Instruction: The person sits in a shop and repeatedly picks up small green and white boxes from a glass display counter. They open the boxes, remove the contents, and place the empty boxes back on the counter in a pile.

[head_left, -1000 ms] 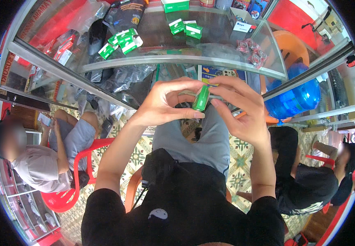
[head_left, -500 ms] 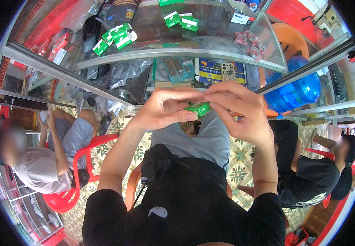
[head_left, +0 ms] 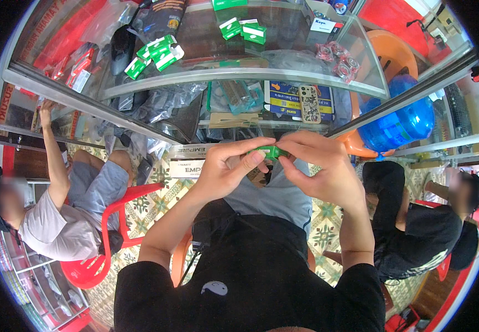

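Above my lap, a small green box (head_left: 270, 152) is held between both hands. My left hand (head_left: 229, 166) is closed on its left end, the thumb over the near side and the fingers along the far side. With its fingertips, my right hand (head_left: 323, 161) pinches the right end. Fingers hide parts of the box, and I cannot tell whether its end flap is raised. On the glass counter (head_left: 217, 58) ahead lie more green boxes, in a pile at the left (head_left: 161, 51) and a smaller group in the middle (head_left: 254, 33).
Clear packets with red parts (head_left: 337, 60) lie on the counter's right side. Below the glass is a phone in a patterned case (head_left: 309, 104). A blue water bottle (head_left: 399, 124) stands at the right. People sit at left (head_left: 59, 224) and right (head_left: 424, 235); white cartons (head_left: 187, 168) sit beside my left forearm.
Both hands have come slightly nearer to me with the green box, which has turned in my fingers. The person at left has raised an arm toward the glass case.
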The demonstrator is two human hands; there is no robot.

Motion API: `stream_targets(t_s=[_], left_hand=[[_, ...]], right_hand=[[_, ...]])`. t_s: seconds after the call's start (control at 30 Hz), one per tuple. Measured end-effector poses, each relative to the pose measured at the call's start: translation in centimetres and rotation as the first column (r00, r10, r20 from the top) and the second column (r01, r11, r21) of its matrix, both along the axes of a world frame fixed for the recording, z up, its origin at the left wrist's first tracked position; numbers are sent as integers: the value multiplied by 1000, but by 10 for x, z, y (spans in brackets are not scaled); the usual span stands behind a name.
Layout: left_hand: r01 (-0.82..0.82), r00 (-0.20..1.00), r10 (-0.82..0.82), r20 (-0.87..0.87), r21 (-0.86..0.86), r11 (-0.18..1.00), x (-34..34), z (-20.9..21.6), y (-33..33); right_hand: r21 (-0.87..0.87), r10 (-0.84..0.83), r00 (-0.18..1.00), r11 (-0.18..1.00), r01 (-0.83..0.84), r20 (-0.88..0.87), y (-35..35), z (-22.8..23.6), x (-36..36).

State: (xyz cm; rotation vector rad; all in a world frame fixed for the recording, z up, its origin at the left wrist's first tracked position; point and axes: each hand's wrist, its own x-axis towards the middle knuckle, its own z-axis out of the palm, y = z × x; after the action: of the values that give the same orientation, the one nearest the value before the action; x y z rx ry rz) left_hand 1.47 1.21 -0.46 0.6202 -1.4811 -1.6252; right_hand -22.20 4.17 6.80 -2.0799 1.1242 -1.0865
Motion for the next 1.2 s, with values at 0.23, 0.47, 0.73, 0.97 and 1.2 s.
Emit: stream_targets(t_s=[0.23,0.47,0.73,0.97,1.2], left_hand=[[-49,998,49,29,23,999,-3,-8,15],[1,997,11,-78,152,988,-4,-9,19],[-266,950,305,66,-337,903,-17,-3,24],[-294,956,287,-64,-256,921,-18,-12,20],[-244,963,267,29,-321,915,-9,-15,15]], right_hand=[[-126,-103,994,987,99,-28,5,-15,7],[119,-29,987,993,10,155,2,-19,2],[383,-157,881,923,-29,447,4,-28,7],[172,-102,931,984,43,351,-1,-26,5],[-13,-45,993,999,46,107,3,-16,3]])
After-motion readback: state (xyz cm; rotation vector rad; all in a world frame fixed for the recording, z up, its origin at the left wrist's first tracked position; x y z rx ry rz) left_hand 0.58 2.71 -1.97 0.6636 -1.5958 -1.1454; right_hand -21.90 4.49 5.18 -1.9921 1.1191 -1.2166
